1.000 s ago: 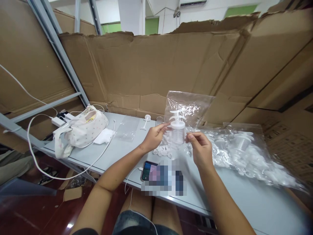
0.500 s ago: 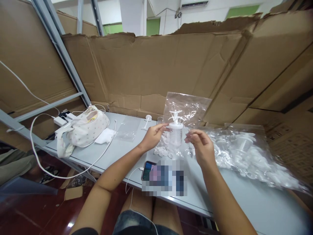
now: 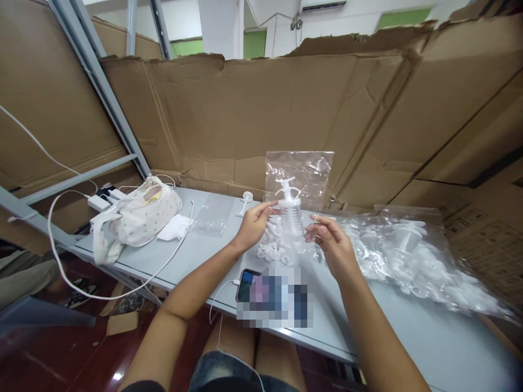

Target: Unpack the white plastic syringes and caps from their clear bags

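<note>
A clear plastic bag (image 3: 300,174) stands upright above the grey table (image 3: 196,256), with a white ribbed pump part (image 3: 290,211) inside it. My left hand (image 3: 254,224) pinches the bag's left edge. My right hand (image 3: 329,242) pinches the right edge near the part's base. Small white caps (image 3: 273,251) lie on the table just under the bag.
A large clear bag of white plastic parts (image 3: 408,256) lies to the right. A phone (image 3: 248,284) with a cable sits at the near edge. A white pouch (image 3: 139,215), a cloth, a flat clear bag (image 3: 212,215), chargers and a white cord lie left. Cardboard walls stand behind.
The bag has straightened and shifted slightly left, and the pump part now stands a little higher inside it. Both hands moved slightly left and stayed on the bag's edges.
</note>
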A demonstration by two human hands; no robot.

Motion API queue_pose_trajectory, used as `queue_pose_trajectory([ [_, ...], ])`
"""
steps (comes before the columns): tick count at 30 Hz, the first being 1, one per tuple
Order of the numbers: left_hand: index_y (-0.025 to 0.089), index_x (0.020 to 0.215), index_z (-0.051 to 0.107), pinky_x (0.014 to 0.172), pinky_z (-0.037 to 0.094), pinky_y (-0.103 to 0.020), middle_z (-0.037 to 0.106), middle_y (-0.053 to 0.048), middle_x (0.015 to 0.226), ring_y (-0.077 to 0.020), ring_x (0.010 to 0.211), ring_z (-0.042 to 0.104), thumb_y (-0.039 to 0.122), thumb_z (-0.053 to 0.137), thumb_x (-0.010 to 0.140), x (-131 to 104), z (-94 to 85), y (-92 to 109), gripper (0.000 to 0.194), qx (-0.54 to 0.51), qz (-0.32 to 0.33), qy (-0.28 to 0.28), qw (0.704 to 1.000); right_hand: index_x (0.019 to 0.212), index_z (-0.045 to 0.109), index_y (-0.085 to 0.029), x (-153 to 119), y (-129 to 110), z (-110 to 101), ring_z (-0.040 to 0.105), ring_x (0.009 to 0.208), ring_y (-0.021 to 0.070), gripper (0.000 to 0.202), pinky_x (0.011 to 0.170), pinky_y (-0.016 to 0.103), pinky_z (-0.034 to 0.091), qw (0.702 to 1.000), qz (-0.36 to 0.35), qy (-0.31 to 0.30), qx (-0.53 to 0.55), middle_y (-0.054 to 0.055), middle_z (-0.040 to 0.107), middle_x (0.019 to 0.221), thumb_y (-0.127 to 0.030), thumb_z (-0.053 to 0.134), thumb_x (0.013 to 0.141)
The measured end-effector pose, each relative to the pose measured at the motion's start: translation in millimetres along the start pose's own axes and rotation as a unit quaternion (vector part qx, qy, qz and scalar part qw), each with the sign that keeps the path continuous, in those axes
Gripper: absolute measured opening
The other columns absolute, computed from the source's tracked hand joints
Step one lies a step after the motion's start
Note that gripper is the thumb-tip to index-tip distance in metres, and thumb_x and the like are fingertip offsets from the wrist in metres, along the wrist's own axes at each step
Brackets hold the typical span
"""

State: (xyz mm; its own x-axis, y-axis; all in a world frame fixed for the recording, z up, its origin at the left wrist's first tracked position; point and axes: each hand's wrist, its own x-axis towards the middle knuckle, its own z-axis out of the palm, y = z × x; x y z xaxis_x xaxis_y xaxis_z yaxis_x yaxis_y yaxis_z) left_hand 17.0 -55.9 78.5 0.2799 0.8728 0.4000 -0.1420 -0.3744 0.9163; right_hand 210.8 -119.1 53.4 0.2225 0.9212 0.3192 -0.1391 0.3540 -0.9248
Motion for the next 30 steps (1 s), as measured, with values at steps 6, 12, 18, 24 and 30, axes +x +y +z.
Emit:
queue_pose_trajectory([
  [6, 0.016, 0.115, 0.063, 0.063, 0.051, -0.024, 0.072, -0.008, 0.093, -0.0138, 0.071, 0.065, 0.05, 0.058, 0.083, 6, -6.5, 2, 0.048, -0.07, -0.027, 0.074, 0.994, 0.12, 0.061, -0.028, -6, 4, -3, 0.062, 0.1, 0.0255, 0.055, 0.083, 0.042, 0.052, 0.982, 0.058, -0.134, -0.119, 0.008, 0.066, 0.112, -0.049, 0.074, 0.071],
  [12, 0.015, 0.106, 0.066, 0.056, 0.047, -0.021, 0.072, -0.007, 0.087, -0.011, 0.064, 0.061, 0.056, 0.06, 0.078, -1, -14.7, -13, 0.05, -0.072, -0.04, 0.103, 0.991, 0.123, 0.062, -0.029, -22, 4, 8, 0.045, 0.128, 0.0379, 0.077, 0.107, 0.058, 0.031, 0.96, 0.051, -0.206, -0.183, 0.009, 0.055, 0.136, -0.03, 0.088, 0.05],
  [18, 0.014, 0.111, 0.063, 0.056, 0.048, -0.022, 0.071, -0.009, 0.091, -0.0122, 0.064, 0.062, 0.056, 0.062, 0.077, -10, -13.2, -25, 0.054, -0.076, -0.066, 0.085, 0.991, 0.123, 0.06, -0.027, -26, 10, 24, 0.061, 0.11, 0.0292, 0.062, 0.1, 0.05, 0.044, 0.97, 0.08, -0.209, -0.097, 0.007, 0.062, 0.127, -0.04, 0.08, 0.065],
  [24, 0.017, 0.117, 0.051, 0.063, 0.053, -0.025, 0.067, -0.007, 0.092, -0.0154, 0.078, 0.064, 0.048, 0.071, 0.072, -16, -4.6, -22, 0.059, -0.108, -0.054, 0.013, 0.993, 0.11, 0.065, -0.025, -25, 8, 32, 0.064, 0.102, 0.0263, 0.047, 0.088, 0.044, 0.052, 0.987, 0.116, -0.083, 0.076, 0.007, 0.067, 0.117, -0.05, 0.073, 0.072],
  [30, 0.025, 0.13, 0.035, 0.069, 0.056, -0.029, 0.057, -0.007, 0.113, -0.0132, 0.078, 0.064, 0.037, 0.073, 0.072, -10, -19.8, -10, 0.07, -0.105, 0.006, 0.082, 0.991, 0.1, 0.068, -0.024, -17, 2, 18, 0.067, 0.092, 0.0255, 0.04, 0.076, 0.039, 0.056, 0.985, 0.14, -0.07, 0.07, 0.006, 0.072, 0.103, -0.046, 0.076, 0.068],
])
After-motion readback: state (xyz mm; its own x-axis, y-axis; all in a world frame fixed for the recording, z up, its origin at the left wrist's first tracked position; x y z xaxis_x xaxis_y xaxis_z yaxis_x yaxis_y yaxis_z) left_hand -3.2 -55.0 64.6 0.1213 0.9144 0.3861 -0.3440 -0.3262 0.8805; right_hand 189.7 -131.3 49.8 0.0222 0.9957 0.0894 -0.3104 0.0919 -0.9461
